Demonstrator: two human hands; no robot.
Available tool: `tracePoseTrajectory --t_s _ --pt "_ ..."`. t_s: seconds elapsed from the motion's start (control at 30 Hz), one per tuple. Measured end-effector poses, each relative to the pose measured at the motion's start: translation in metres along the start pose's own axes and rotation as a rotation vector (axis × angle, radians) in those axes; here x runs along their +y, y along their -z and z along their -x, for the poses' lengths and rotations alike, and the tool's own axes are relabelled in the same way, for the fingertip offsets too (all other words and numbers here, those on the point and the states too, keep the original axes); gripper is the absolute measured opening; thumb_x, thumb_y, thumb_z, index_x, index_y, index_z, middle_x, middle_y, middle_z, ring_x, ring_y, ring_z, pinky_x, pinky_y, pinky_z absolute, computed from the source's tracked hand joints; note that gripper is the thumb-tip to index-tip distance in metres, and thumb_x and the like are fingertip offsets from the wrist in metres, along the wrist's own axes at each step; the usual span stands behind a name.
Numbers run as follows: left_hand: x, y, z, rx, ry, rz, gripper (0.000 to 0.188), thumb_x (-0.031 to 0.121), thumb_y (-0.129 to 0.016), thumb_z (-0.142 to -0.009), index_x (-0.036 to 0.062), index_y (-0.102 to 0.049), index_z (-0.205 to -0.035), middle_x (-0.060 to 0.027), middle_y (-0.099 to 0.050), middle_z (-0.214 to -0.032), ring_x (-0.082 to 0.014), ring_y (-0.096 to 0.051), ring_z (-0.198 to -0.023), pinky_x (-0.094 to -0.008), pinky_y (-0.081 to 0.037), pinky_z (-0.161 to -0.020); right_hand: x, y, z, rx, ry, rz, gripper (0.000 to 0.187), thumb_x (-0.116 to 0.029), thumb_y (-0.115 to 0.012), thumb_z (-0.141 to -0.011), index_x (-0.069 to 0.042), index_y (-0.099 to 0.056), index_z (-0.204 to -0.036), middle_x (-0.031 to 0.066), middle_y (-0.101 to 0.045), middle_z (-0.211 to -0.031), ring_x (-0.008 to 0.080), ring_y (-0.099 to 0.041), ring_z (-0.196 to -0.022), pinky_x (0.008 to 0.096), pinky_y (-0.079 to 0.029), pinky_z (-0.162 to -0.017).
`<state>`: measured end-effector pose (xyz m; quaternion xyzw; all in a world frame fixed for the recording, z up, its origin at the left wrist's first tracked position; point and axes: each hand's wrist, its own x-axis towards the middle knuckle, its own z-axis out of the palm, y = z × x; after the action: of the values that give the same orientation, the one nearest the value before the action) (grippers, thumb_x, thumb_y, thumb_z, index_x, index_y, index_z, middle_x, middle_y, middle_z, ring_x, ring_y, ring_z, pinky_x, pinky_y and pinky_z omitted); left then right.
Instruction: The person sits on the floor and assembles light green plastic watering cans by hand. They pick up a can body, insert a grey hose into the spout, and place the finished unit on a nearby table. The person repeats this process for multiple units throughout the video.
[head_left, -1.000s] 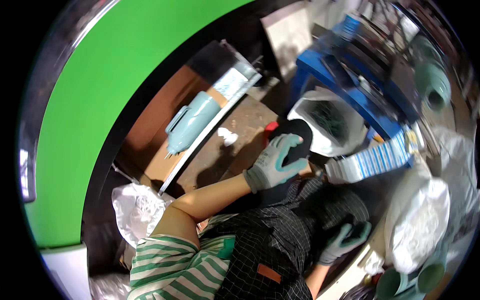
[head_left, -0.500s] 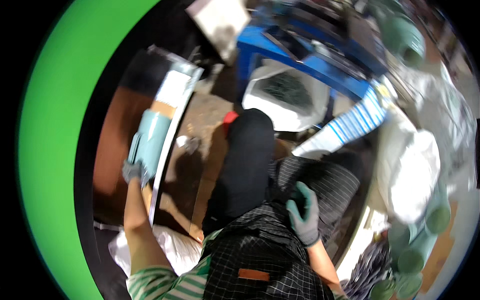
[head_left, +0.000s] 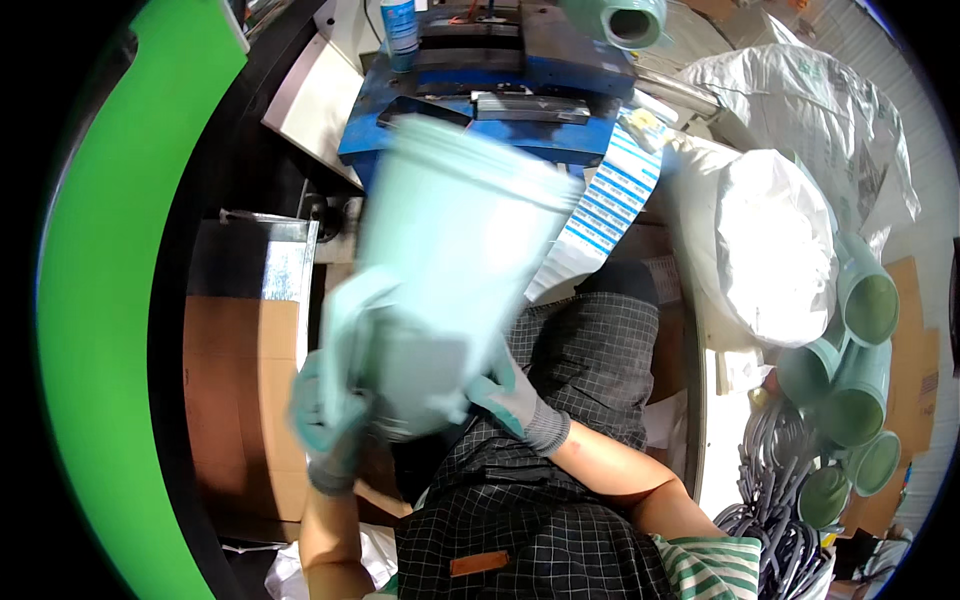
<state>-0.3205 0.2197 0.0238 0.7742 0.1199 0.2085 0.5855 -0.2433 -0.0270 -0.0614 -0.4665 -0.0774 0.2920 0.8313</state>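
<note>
Mid-handling, apparently, you hold a pale green container [head_left: 460, 250] nearer than the blue bench [head_left: 555, 140], left hand [head_left: 335, 415] seemingly round its blurred left side, right hand [head_left: 510, 395] clasping its near right; moving on calls for steady grips.

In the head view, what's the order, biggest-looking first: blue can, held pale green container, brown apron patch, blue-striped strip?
1. Held pale green container
2. Blue-striped strip
3. Blue can
4. Brown apron patch
</note>
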Motion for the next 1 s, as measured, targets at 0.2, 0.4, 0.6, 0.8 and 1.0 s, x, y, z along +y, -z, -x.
tracePoseTrajectory --t_s 0.2,0.4,0.6,0.8,1.0 --pt "0.037 -0.097 -0.046 -0.606 0.140 0.529 0.067 0.039 -0.073 -0.092 0.0006 -0.056 -0.144 -0.0163 -0.061 -0.143 -0.0292 -0.061 -0.130 -0.0422 -0.046 -0.114 -0.066 0.010 0.063 -0.028 -0.311 -0.755 0.099 -0.085 -0.028 -0.097 -0.016 -0.020 -0.167 0.0179 -0.044 -0.161 0.0374 -0.052 -0.142 0.0531 -0.054 -0.109" --pt "0.006 -0.163 -0.045 -0.516 -0.535 0.125 0.041 0.025 -0.057 -0.105 -0.0039 -0.065 -0.133 -0.0247 -0.063 -0.139 -0.0411 -0.059 -0.131 -0.0491 -0.046 -0.112 -0.068 0.058 0.120 0.218 -0.320 -0.189 0.061 -0.050 -0.051 -0.106 0.005 -0.062 -0.130 0.0144 -0.073 -0.097 0.0203 -0.070 -0.076 0.0301 -0.057 -0.068" --pt "0.058 -0.157 -0.020 -0.537 -0.712 -0.421 0.071 0.053 -0.078 -0.083 0.0127 -0.061 -0.139 -0.0144 -0.054 -0.134 -0.0390 -0.054 -0.124 -0.0549 -0.048 -0.104 -0.122 0.037 0.078 0.305 0.521 1.233 0.092 -0.032 -0.091 -0.074 0.002 -0.048 -0.147 0.0226 -0.056 -0.139 0.0395 -0.054 -0.134 0.0480 -0.045 -0.113" --pt "0.047 -0.137 -0.015 -0.504 -0.815 -0.649 0.047 0.028 -0.074 -0.083 0.0120 -0.070 -0.127 -0.0122 -0.064 -0.119 -0.0357 -0.060 -0.116 -0.0569 -0.049 -0.106 -0.087 0.011 0.013 0.314 0.700 1.273 0.077 -0.028 -0.078 -0.077 -0.003 -0.050 -0.144 0.0215 -0.052 -0.145 0.0431 -0.049 -0.138 0.0565 -0.039 -0.115" --pt "0.064 -0.137 -0.015 -0.713 -0.561 -0.730 0.037 0.016 -0.075 -0.077 0.0044 -0.070 -0.111 -0.0190 -0.070 -0.110 -0.0390 -0.067 -0.106 -0.0564 -0.051 -0.103 -0.070 0.012 0.009 0.378 0.681 1.218 0.065 -0.027 -0.077 -0.078 -0.004 -0.058 -0.136 0.0198 -0.060 -0.136 0.0426 -0.056 -0.128 0.0537 -0.043 -0.108"
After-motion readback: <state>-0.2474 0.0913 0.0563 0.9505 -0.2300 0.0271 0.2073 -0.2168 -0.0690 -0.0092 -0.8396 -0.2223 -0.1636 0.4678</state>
